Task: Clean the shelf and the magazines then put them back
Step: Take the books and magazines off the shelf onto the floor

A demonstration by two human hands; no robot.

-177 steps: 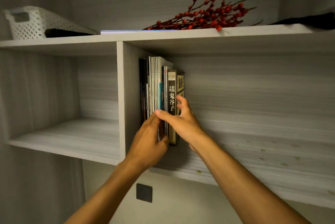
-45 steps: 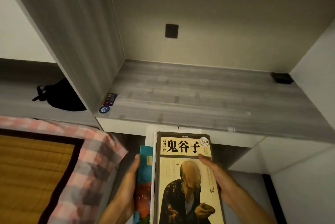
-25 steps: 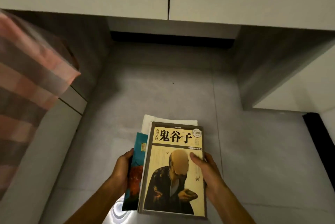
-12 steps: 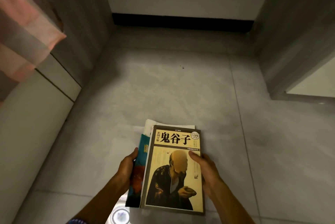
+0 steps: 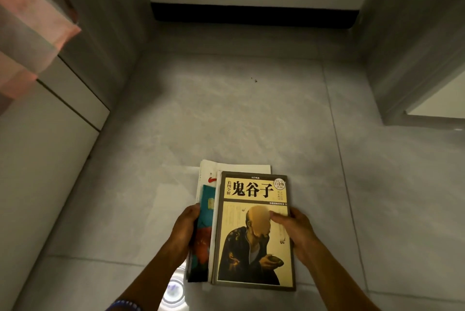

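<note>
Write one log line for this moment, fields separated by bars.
step: carrying | stack: held over floor | left hand: grips left edge | right hand: grips right edge

The top book hides most of the magazines beneath — only their left edges and top corners show. Both forearms and the pink cloth — blurred — run off frame.

Home: tiled floor, bedding

A stack of magazines lies flat, face up, above grey floor tiles. The top cover is yellow with black characters and a robed figure; teal and white ones jut out beneath.
</note>
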